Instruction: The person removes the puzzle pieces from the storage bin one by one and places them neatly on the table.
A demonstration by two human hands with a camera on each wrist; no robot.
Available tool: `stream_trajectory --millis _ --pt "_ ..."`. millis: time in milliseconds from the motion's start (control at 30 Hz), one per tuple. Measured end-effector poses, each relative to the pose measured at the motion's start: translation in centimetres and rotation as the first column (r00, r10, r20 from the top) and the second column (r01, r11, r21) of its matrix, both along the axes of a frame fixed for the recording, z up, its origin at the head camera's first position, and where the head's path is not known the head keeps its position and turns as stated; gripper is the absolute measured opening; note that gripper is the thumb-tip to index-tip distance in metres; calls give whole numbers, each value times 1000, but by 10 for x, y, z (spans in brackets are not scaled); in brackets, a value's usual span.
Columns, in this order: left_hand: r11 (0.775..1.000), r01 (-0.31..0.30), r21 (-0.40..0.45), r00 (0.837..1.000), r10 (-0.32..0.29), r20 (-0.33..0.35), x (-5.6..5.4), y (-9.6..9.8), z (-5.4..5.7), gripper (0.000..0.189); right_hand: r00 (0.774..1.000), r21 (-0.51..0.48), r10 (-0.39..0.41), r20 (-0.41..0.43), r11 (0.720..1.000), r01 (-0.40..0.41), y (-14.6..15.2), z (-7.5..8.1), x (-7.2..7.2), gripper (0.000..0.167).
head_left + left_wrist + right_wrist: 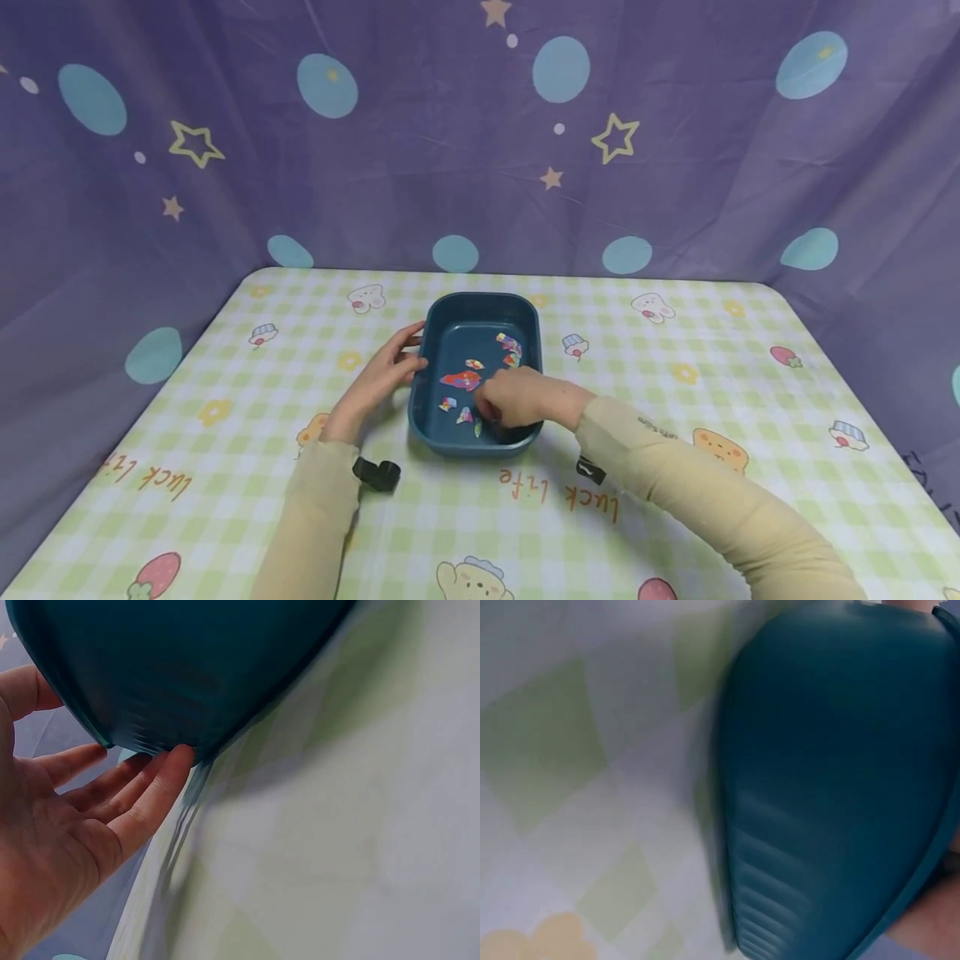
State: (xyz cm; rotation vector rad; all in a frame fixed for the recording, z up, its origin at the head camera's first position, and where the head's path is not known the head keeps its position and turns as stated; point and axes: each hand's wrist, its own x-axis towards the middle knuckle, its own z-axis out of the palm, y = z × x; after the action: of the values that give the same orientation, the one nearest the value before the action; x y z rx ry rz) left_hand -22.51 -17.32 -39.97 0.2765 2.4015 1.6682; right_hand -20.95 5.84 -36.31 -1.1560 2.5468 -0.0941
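Note:
A dark teal rectangular tray holds several small colourful sticker-like pieces, among them a red and blue one and a curved cluster near its right wall. My left hand is at the tray's left side, thumb tip by the rim; in the left wrist view its long fingers reach straight against the outer wall. Over the right wall, my right hand dips into the tray with fingers bent down toward its floor. Its fingertips are hidden, so I cannot tell whether they pinch a piece.
The tray stands on a green-and-white checked tablecloth printed with cartoons and lettering. A purple curtain with stars hangs behind the table and along its sides. Dark wrist devices sit at both sleeves.

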Motion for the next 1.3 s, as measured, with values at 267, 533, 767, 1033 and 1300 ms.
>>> stream_trajectory --millis 267,533,767,1033,1300 --pt "1000 1 5 1000 -1 8 0 0 0 62 998 -159 -20 -62 987 10 10 12 -9 18" --pt "1000 -4 -1 1000 4 12 0 1 0 61 988 -256 -80 -130 966 45 32 37 -24 17" --pt "1000 4 14 1000 -4 8 -1 0 0 62 982 -367 -138 -131 927 81 52 40 -36 16" --pt "1000 7 16 1000 -7 11 -1 -2 -1 62 973 -478 -214 -91 866 146 69 35 -47 12" --pt "1000 -2 12 1000 1 10 0 0 1 61 951 -515 -307 -27 820 250 87 32 -53 9"
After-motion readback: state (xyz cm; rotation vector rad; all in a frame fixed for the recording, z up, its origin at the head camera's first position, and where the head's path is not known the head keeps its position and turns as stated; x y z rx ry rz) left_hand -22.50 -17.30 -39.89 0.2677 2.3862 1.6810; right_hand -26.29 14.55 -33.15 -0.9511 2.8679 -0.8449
